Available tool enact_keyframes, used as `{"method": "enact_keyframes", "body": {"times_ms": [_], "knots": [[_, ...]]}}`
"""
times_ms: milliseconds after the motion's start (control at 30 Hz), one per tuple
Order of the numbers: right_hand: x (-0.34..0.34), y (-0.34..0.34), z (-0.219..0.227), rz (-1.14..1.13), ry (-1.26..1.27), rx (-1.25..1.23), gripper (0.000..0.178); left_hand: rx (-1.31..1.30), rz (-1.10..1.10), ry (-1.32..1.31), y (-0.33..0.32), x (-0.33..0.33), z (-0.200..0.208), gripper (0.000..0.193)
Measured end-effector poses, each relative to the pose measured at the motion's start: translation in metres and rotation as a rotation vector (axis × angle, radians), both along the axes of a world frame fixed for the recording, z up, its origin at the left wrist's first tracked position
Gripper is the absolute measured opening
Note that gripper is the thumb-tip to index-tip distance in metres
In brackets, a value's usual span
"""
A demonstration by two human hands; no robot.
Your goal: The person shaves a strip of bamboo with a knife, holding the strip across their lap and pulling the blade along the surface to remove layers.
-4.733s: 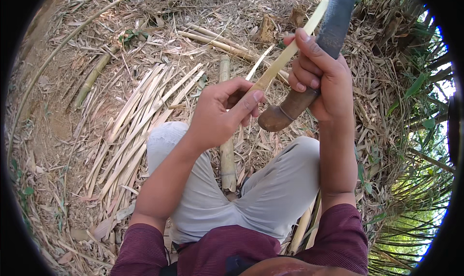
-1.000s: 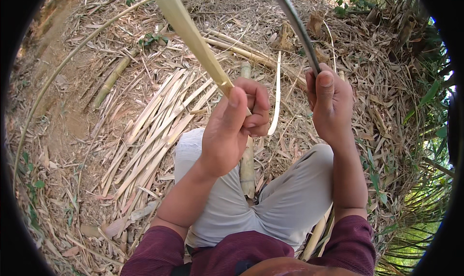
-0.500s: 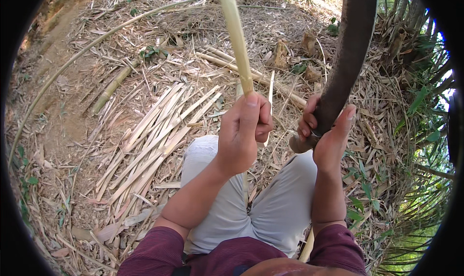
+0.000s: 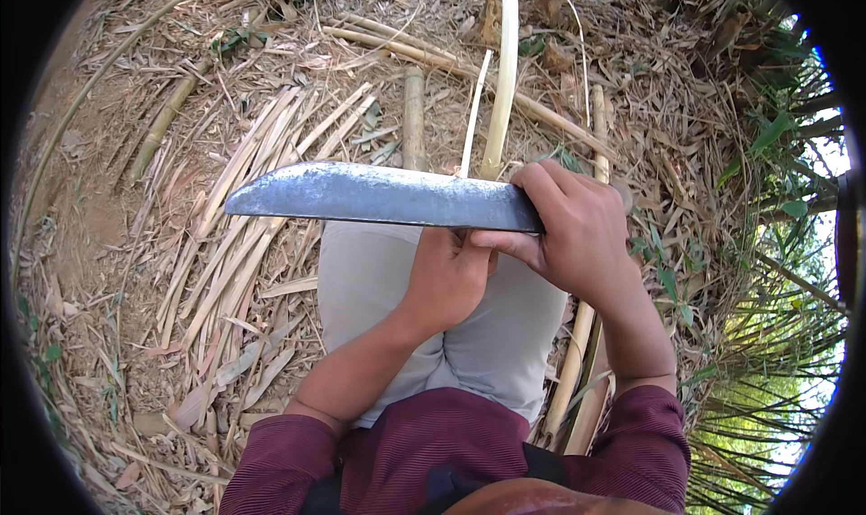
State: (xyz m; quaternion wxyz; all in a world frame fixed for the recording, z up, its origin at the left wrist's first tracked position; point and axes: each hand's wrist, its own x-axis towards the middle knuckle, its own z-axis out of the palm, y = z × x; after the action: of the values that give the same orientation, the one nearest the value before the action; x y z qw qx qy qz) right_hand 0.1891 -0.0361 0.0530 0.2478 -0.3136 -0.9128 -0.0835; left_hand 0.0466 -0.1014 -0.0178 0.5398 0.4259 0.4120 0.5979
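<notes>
My right hand (image 4: 582,231) is closed round the grip end of a machete (image 4: 379,197). Its broad, worn blade lies level above my knees, the tip pointing left. Just below the blade is my left hand (image 4: 449,280), closed, its fingertips partly hidden by the metal. A pale bamboo strip (image 4: 502,82) rises from behind the blade, held in my left hand, though its lower end is out of sight. My right thumb reaches toward the left fingers, close under the blade. A thinner pale sliver (image 4: 475,109) stands out left of the strip.
To the left lies a pile of split bamboo strips (image 4: 244,213). A short greenish bamboo piece (image 4: 167,123) rests beyond it. Long bamboo poles (image 4: 541,114) cross the leaf litter ahead, and another pole (image 4: 570,362) lies beside my right leg. Green bamboo growth (image 4: 767,371) edges the right side.
The machete has swung from upright at the right to level across the front. My right hand has moved left, beside my left hand. The strip now leans farther right, its base behind the blade.
</notes>
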Motion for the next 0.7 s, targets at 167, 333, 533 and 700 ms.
{"method": "enact_keyframes", "body": {"times_ms": [167,333,533,700], "knots": [[0.018,-0.014,-0.028,-0.067,-0.022,-0.126,0.058,0.046,0.087,0.132,-0.007,0.021,-0.025,0.024],[0.053,-0.042,-0.045,-0.303,-0.024,-0.153,0.06,0.026,-0.206,0.386,-0.009,0.028,-0.018,0.019],[0.083,-0.079,-0.076,-0.486,0.106,-0.396,0.061,-0.448,-0.623,0.078,-0.018,0.033,-0.016,0.025],[0.077,-0.083,-0.088,-0.487,0.161,-0.371,0.065,-0.509,-0.565,-0.001,-0.032,0.03,-0.022,0.031]]}}
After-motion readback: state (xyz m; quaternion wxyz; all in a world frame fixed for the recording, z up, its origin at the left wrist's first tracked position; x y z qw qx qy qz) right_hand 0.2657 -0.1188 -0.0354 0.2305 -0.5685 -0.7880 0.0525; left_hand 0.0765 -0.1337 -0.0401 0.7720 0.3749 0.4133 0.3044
